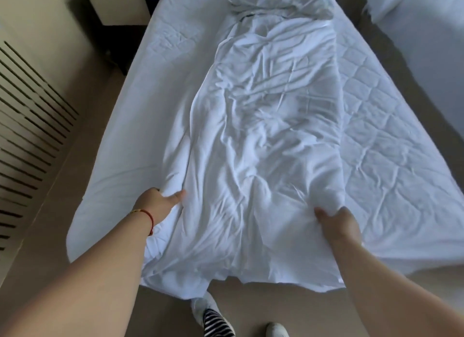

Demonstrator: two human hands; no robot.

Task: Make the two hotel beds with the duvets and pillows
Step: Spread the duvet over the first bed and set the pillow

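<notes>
A crumpled white duvet (263,135) lies lengthwise down the middle of the near bed (140,125), its foot end hanging over the bed's foot. My left hand (158,203) grips the duvet's left edge near the foot. My right hand (337,223) grips a bunch of its right edge. The quilted mattress pad (391,145) shows bare on the right side. A rumpled white pillow (278,2) lies at the head. The second bed (431,42) stands at the far right with a pillow (391,0) on it.
A light nightstand (118,2) stands at the top left beside the bed's head. A slatted wall panel (27,125) runs along the left. Tan floor (288,309) lies at the bed's foot, where my shoes (213,316) stand. A narrow aisle separates the two beds.
</notes>
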